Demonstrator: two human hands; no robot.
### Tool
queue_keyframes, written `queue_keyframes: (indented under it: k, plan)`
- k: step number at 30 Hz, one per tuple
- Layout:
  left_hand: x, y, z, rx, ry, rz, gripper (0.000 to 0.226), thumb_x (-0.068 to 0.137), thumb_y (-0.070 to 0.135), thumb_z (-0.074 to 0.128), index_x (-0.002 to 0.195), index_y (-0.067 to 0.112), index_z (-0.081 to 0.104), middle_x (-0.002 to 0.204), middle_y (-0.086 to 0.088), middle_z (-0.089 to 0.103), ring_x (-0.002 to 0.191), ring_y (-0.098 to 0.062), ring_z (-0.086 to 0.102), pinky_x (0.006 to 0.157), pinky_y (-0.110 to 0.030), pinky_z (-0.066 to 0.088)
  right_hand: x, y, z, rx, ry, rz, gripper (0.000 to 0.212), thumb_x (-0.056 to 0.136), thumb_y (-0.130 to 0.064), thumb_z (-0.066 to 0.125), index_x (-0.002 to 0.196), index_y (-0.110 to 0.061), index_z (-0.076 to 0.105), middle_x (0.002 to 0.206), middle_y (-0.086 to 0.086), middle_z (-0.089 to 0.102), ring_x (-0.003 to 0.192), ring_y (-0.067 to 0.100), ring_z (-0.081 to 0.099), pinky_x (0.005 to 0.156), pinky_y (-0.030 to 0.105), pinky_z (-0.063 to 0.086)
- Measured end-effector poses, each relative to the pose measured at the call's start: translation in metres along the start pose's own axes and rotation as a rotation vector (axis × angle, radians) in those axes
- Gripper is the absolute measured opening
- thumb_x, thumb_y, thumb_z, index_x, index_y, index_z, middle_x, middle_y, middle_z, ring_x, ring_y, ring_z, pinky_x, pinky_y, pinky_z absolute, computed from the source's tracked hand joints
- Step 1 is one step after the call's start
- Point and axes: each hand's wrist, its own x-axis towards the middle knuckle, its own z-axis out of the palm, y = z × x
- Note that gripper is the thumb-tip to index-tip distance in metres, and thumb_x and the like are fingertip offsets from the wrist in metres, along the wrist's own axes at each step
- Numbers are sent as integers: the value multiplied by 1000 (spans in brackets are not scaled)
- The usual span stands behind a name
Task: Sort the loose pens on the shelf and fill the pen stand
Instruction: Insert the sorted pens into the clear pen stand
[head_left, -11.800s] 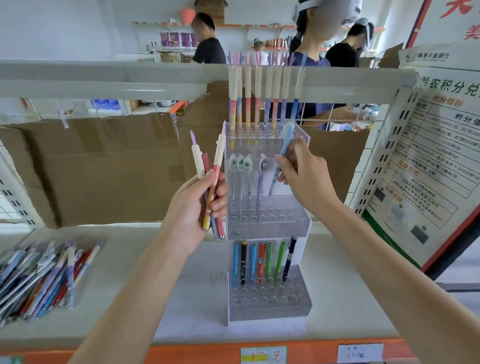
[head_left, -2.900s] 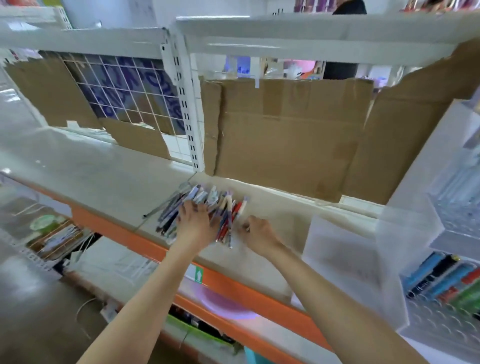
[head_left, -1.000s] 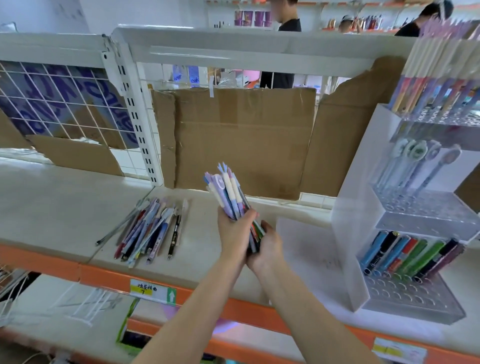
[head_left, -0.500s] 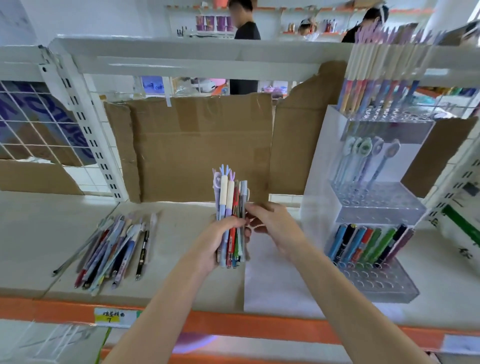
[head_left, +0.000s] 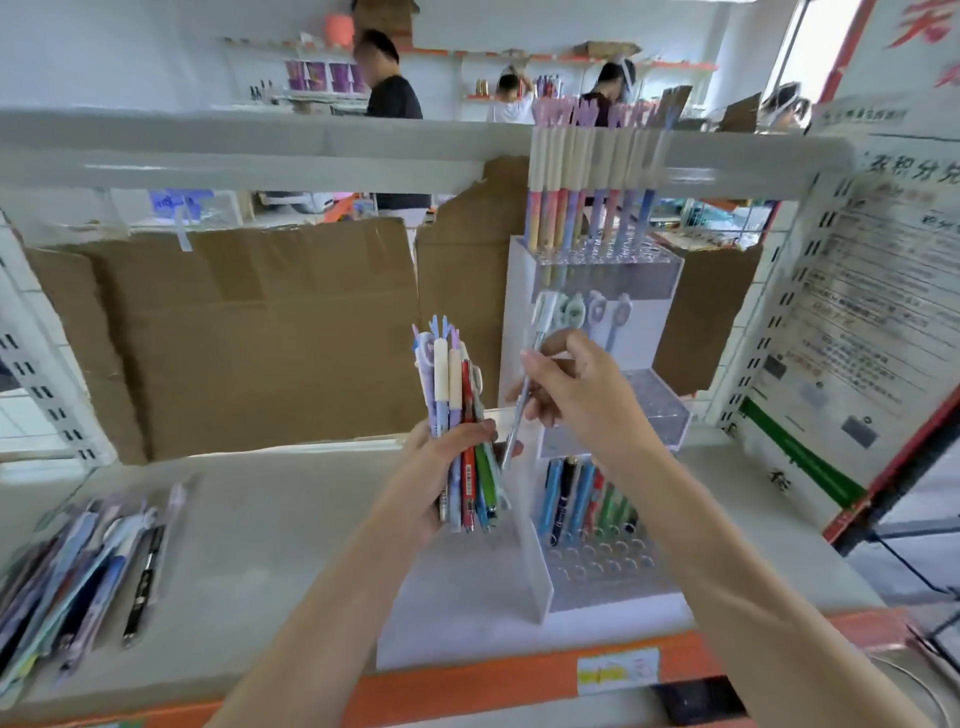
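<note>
Looks like a stationery shop or a mock-up of one: white metal retail shelf (head_left: 249, 525) with orange front edge (head_left: 467, 686) carrying a price tag (head_left: 618, 670), perforated uprights (head_left: 47, 384), cardboard (head_left: 260, 332) as back panel. Clear tiered pen stand (head_left: 660, 415) near the shelf's right end stocked by colour, loose pens (head_left: 78, 577) heaped at its left end, printed notice board (head_left: 872, 312) hung on the right. Behind, more wall shelves (head_left: 322, 78) of small goods and several people (head_left: 389, 83) standing at them.

Bright even daylight; edges bowed, blurred (wide-angle lens).
</note>
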Motion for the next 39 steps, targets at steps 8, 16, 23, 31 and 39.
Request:
queue_keyframes:
  k: [8,16,23,31,39]
  plan:
    - [5,-6,31,-44,13,75,17,84,-2,59,97,8,55,57,-3,66,54,-16,67,47,-29,54,-4,1,-57,180,-68,80,10,100,-13,41,96,-9,49,80,16,67,53,18,60,47,24,45]
    - [2,-8,49,-101,115,189,19,84,-5,59,100,4,54,61,-6,62,53,-16,64,45,-25,51,29,11,-115,-234,122,-93,6,97,-11,47,99,-14,52,88,2,64,66,8,59,56,13,47]
    - [-2,-20,65,-78,213,239,14,80,2,63,88,11,57,59,-5,65,54,-16,65,50,-29,53,51,26,-114,-428,-23,-123,13,99,-8,41,99,-5,54,88,5,63,71,17,57,65,30,50]
    - [-12,-31,78,-86,229,282,11,82,-1,60,90,7,57,62,-4,65,57,-16,65,49,-26,53,58,37,-105,-901,-188,-155,23,101,-22,39,88,-5,46,80,9,53,73,29,51,63,34,39]
    - [-10,-24,69,-36,235,279,20,75,3,65,93,6,57,66,-8,65,60,-19,66,56,-30,56,63,48,-104,-1066,-173,-153,12,98,-20,46,98,-8,49,87,8,56,77,31,54,64,33,39]
